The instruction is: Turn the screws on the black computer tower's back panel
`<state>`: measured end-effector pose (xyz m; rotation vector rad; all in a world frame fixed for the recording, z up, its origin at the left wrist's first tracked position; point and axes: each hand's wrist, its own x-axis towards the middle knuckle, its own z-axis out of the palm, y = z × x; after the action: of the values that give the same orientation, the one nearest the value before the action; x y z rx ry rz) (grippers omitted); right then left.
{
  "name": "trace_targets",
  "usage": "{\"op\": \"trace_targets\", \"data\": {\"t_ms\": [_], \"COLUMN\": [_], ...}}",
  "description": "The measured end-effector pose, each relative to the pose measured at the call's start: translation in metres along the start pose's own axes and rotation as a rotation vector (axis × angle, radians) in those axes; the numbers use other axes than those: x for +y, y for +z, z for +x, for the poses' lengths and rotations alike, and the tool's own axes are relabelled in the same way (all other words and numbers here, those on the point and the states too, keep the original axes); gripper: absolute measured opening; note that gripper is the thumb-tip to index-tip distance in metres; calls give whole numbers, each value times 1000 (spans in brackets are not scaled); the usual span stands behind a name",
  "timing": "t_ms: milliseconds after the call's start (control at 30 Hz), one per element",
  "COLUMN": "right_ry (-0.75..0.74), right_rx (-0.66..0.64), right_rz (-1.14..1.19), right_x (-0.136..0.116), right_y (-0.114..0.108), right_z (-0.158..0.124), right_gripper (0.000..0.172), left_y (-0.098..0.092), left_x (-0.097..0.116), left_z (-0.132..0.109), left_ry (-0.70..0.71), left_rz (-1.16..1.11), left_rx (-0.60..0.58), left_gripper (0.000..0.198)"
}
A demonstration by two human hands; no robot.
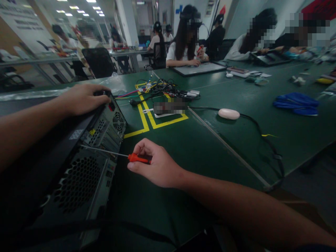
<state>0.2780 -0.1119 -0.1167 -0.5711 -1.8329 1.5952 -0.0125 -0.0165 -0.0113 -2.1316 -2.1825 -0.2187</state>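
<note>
Gripping the orange-red plastic handle of a screwdriver (136, 158), right hand (160, 164) has fingers and thumb wrapped round it. Thin metal shaft runs to the rear panel of a dark metal PC case (60, 150) at the table's left side; exact tip contact can't be told. Left hand (81, 98) lies palm-down over the case's far rear corner, thumb apart from the fingers, nothing clenched.

Rear panel: 1 yellow sticker (91, 132), text too small; 1 round fan grille (119, 121); 1 big honeycomb vent (78, 183). Wall lettering (23, 17) too blurred to read.

Smooth green table (204, 154): angular yellow tape (170, 123), tangled cables (161, 86) toward far edge, glossy pale-pink oval (229, 113) beside a black cord, crumpled blue fabric (296, 104) toward right edge. Co-worker (181, 45) seated at far edge.
</note>
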Motion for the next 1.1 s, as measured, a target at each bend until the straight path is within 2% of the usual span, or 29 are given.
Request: {"op": "trace_targets", "data": {"t_ms": [333,667,1100], "right_ry": [-11,6,35], "right_rx": [2,9,26], "right_rz": [-7,19,29], "right_x": [2,0,-1], "right_y": [0,0,1], "right_z": [0,0,0], "right_gripper": [28,27,29], "left_y": [-2,2,-2], "left_x": [4,-4,4], "left_z": [-2,2,-2], "left_ry": [-28,-2,-31], "left_rz": [13,7,16], "left_rx": [-6,3,-12], "left_gripper": [77,76,76]}}
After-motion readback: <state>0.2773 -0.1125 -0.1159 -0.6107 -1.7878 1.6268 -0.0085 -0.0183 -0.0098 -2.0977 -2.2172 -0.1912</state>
